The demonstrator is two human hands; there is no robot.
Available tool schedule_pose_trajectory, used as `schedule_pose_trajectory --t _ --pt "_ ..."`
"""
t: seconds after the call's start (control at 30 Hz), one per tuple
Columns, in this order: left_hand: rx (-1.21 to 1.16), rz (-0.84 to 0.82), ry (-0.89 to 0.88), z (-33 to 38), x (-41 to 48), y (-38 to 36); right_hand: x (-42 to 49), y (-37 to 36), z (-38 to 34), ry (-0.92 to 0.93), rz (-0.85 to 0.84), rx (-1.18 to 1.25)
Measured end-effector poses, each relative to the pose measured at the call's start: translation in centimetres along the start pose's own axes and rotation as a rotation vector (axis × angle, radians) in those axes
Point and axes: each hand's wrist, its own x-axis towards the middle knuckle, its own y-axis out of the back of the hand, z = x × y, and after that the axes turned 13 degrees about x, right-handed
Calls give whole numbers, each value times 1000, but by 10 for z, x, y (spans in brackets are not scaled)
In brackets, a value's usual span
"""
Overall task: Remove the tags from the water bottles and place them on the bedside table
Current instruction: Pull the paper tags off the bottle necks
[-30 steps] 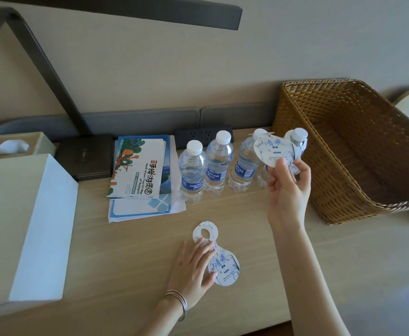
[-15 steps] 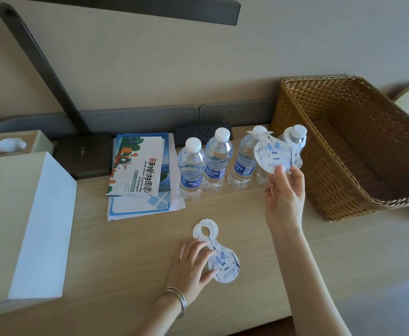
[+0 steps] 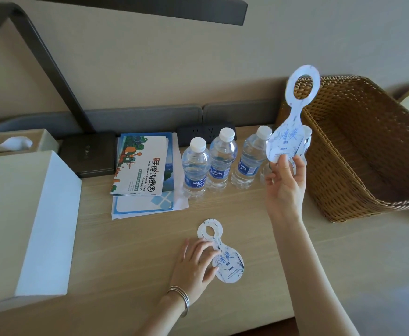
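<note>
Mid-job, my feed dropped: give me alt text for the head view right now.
The right hand pinches a blue-and-white bottle tag by its wide end, held up in front of the row of water bottles beside a wicker basket. The left hand rests its fingers on a second tag lying flat on the wooden table.

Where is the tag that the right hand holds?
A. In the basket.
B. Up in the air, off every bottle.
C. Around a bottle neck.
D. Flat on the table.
B: the right hand pinches the tag by its lower edge, upright in front of the bottles, its ring empty.
</note>
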Motion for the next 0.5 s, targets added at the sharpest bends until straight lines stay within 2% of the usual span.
schedule_pose_trajectory --t 0.1,0.23,0.5 --pt "17 10 -4 0 1 1 -12 15 0 -10 32 -159" --pt "13 7 7 1 0 1 -46 70 8 -42 77 -511" --pt "-41 21 53 1 -1 -1 -102 160 32 -247 128 -973"
